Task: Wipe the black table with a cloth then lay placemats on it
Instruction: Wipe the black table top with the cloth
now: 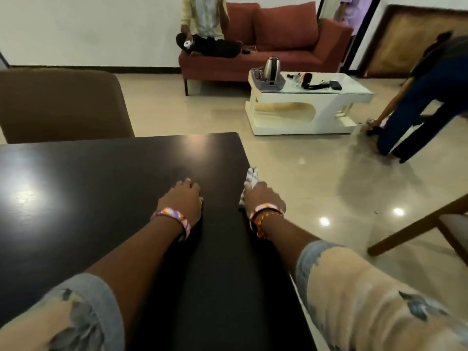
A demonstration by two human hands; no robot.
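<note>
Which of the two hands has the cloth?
The right hand, at the black table's right edge, grips the striped cloth; the left hand holds nothing.

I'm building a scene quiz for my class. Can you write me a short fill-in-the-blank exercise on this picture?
1. The cloth is held by the ___ hand.
2. The left hand rests on the ___ table.
3. The kettle stands on the ___ coffee table.

Answers: right; black; white

The single head-worn camera looks forward and down from close above the black surface (101, 198), both forearms reaching away from the lens. Its wide angle also takes in the floor (316, 173) and sofa (278, 46) beyond.
</note>
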